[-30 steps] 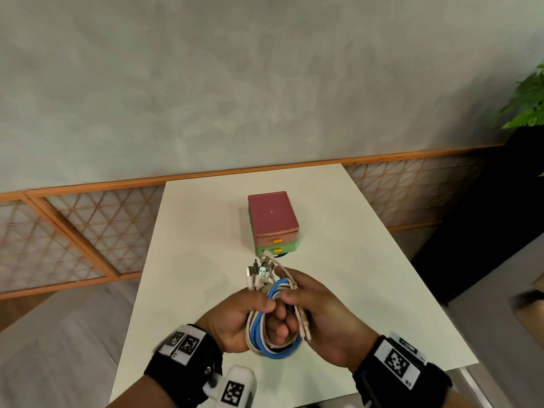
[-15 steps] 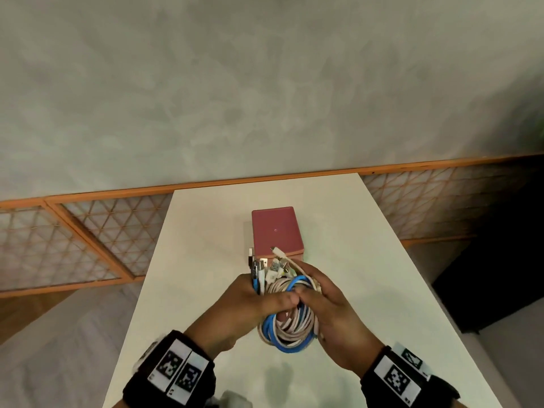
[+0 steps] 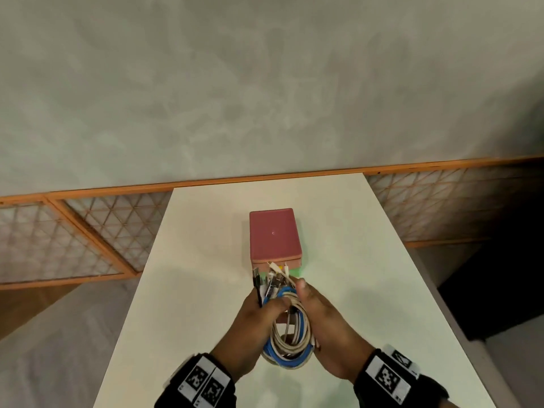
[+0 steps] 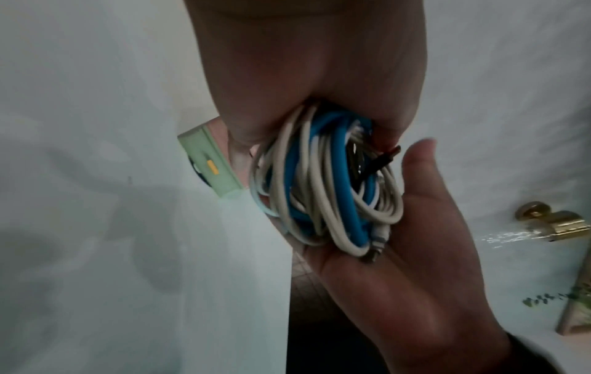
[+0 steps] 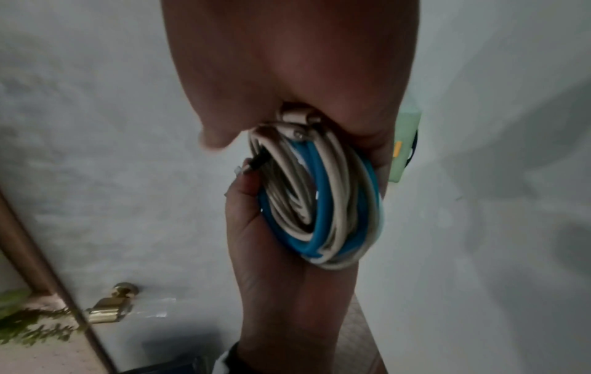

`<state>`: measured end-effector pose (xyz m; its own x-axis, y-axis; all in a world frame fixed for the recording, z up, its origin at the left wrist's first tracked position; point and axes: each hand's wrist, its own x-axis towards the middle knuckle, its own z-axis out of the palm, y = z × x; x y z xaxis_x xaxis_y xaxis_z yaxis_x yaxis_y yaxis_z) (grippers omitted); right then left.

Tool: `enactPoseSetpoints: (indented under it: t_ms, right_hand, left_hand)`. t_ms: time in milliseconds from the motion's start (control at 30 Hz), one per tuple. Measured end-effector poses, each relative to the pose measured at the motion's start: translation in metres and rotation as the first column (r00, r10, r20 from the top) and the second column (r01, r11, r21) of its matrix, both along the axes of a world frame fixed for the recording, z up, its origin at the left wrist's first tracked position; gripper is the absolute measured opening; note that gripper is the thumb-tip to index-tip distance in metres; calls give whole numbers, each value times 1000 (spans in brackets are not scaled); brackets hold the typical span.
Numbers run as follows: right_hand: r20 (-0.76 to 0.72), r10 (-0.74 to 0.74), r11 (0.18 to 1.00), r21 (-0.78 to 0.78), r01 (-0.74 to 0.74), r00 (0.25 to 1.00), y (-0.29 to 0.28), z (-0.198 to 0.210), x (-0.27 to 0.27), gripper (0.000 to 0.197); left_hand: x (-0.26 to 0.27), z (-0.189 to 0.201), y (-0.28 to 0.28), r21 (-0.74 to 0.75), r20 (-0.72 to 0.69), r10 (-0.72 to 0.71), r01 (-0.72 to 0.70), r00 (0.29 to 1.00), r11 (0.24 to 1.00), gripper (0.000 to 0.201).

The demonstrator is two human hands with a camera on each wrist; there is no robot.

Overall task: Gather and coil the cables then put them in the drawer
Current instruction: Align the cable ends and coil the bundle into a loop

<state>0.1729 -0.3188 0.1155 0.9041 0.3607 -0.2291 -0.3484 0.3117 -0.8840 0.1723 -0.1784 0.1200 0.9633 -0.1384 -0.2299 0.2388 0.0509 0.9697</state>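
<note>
A coil of blue and white cables (image 3: pixel 290 343) is held between both hands above the white table (image 3: pixel 206 260). My left hand (image 3: pixel 259 315) grips the coil's upper left, thumb laid across the loops. My right hand (image 3: pixel 322 322) cups its right side with the thumb raised, and its fingers wrap behind. Several plug ends stick up from the top, just short of the small drawer box (image 3: pixel 273 234). The box has a red top and a green bottom drawer (image 4: pixel 207 162) with a yellow handle. The left wrist view shows the coil (image 4: pixel 326 189) lying against my right palm (image 4: pixel 415 240).
The table's far edge meets a grey wall with an orange-framed lattice panel (image 3: pixel 97 231). The floor drops away on both sides of the narrow table. A brass door handle (image 5: pixel 108 303) and green leaves (image 5: pixel 19 326) appear in the wrist views.
Both hands carried the coil forward, so its plug ends now reach the drawer box's front. The coil hangs more lengthwise, and my right thumb has lifted off it.
</note>
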Motion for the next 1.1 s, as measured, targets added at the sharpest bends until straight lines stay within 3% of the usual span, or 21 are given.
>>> enactPoseSetpoints:
  t_ms: [67,200,267,333,433,667,833,967,1100]
  right_hand:
    - [-19,80,997,21,-80,997,-3,-1,1,37]
    - [-56,182,983,44,-180,982,-6,-16,6,41]
    - [-103,229,971,99,-219,968,-7,-24,8,40]
    - [-166,258,959,165,-231,952,-5,-27,8,39]
    - [-209,258,958,181,-222,943,0,-32,6,38]
    - [-254,186,976,161,-148,949,8,-42,22,53]
    - [-334,235,961,220,-167,913,4,-50,20,49]
    - [-298,171,984,97,-148,939,6,-52,25,50]
    - [-263,135,973,-148,-178,955,2,-53,38,92]
  left_hand:
    - [-1,-2,2,-16,-2,-109,109,994,994,29]
    - [3,-11,15,-145,-136,-331,311,934,939,35]
    - [5,-19,23,-178,-209,-434,402,876,898,55]
    - [12,-25,31,-59,-254,-490,492,834,868,72]
    - [23,-32,40,40,-362,-528,578,769,815,81]
    - [44,-34,24,-63,-367,-423,432,828,900,49]
    - [61,-52,32,135,-467,-562,683,683,718,59]
    - [66,-57,28,-91,-405,-569,587,716,804,36]
    - [64,-62,31,-223,-329,-562,516,759,827,45]
